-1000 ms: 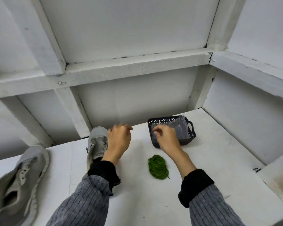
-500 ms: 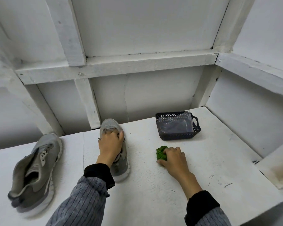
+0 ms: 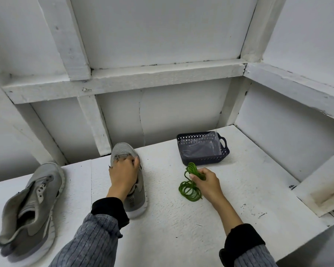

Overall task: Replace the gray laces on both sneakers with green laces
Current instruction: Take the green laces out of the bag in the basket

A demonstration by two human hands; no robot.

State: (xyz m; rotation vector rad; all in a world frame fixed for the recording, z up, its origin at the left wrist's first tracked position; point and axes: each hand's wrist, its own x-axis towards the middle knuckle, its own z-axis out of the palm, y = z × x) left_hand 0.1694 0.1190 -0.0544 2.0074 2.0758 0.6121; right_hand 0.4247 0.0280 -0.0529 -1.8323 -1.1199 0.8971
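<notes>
White shelf. Unlaced gray sneaker pinned under left hand, fingers curled over its tongue. Green lace coil, pinched in right hand, drooping onto shelf: probably light, limp, tangle-prone; best taken by one free tip.

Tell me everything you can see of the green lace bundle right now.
The green lace bundle is thin bright green cord wound in loose round coils. The right hand pinches it near the top; a few loops stick up above the fingers, the rest sag onto the white tabletop. It sits just in front of the dark basket, apart from both sneakers.
</notes>
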